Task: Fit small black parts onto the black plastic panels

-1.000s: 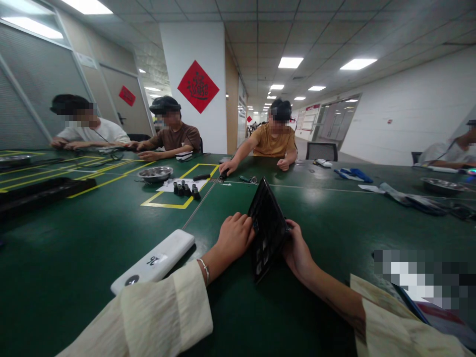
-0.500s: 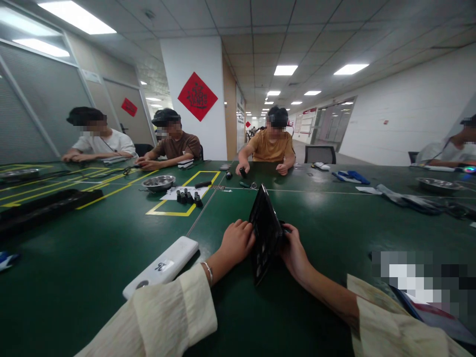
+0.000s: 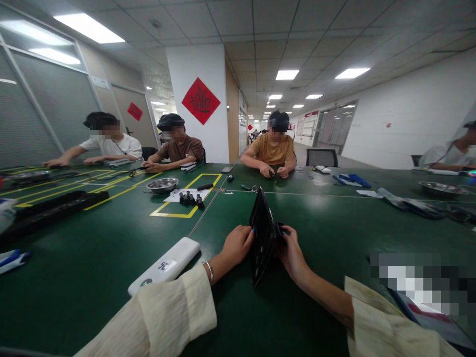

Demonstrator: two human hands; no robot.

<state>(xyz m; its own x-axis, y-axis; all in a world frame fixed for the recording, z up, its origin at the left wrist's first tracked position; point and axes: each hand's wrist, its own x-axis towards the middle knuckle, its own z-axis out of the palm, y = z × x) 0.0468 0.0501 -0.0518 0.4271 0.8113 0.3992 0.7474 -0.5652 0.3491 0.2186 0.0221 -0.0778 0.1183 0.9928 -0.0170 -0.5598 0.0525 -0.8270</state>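
Note:
A flat black panel [image 3: 262, 238] stands on edge before me, seen almost side-on, with a darker recessed-looking face towards the left. My left hand [image 3: 238, 244] is closed at its left side, thumb and fingers pressed to that face; some fingertips are hidden. On the other side, my right hand [image 3: 292, 250] grips a small black part [image 3: 279, 230] that juts from the panel's back. What exactly the panel is cannot be made out. Beside my left forearm lies a white power bank [image 3: 165, 267] with a handwritten label.
The green table [image 3: 208, 317] carries a metal bowl [image 3: 162, 185], several black cylindrical pieces [image 3: 191, 199] and a long black tray [image 3: 55, 210]. A pixelated object [image 3: 420, 282] lies at right. Across the table, a person in a tan shirt [image 3: 273, 148] handles a small dark item.
My view has shifted slightly. My left thumb now shows against the panel. The person opposite has brought both hands together around a dark item; the far-left person has reached an arm out leftward.

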